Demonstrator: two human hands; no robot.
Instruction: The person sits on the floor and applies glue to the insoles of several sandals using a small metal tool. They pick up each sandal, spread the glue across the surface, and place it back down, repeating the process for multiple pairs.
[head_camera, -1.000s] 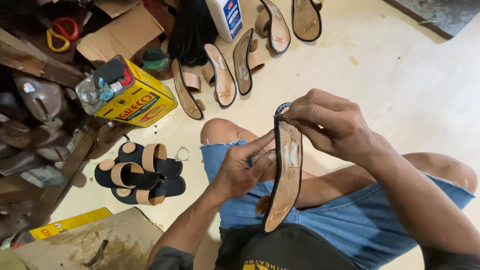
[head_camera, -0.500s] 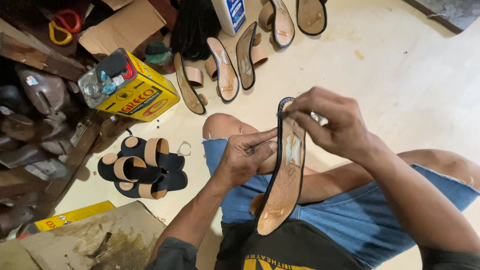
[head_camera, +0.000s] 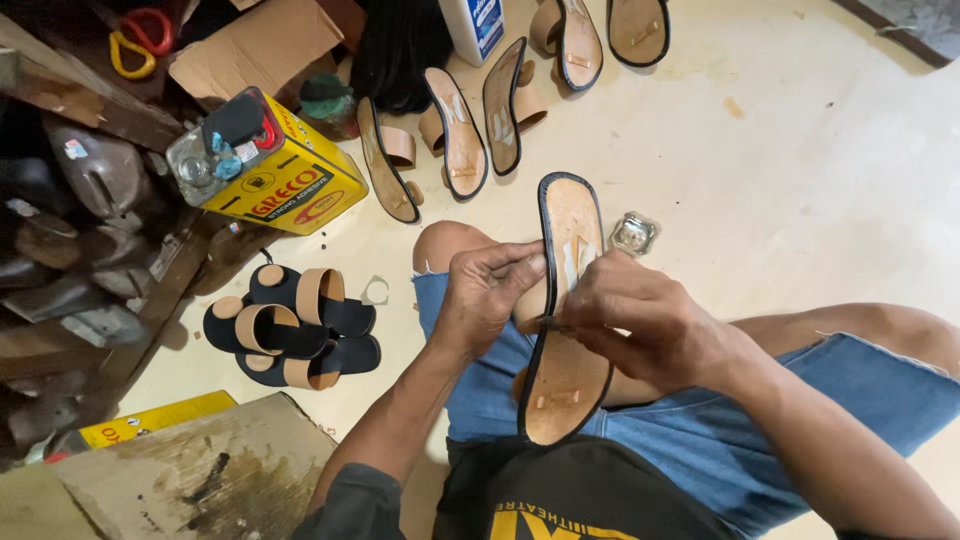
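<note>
I hold a sandal sole (head_camera: 566, 372), tan underside up with a black rim, over my lap. My left hand (head_camera: 487, 292) grips its left edge near the middle, fingers curled on the rim and on a tan strap below it. My right hand (head_camera: 630, 320) lies across the sole's middle from the right, fingers pinching at the strap ends on the tan face. The sole's toe points away from me toward the floor.
Several unfinished soles (head_camera: 455, 135) with tan straps lie on the floor ahead. A yellow adhesive tin (head_camera: 285, 180) stands at the left, finished black sandals (head_camera: 295, 325) below it. A small shiny object (head_camera: 634, 234) lies by the sole's tip, a wooden block (head_camera: 180, 475) at lower left.
The sole has turned from edge-on to flat, its tan face now up. Both hands have shifted to its middle, my right hand down from the toe end.
</note>
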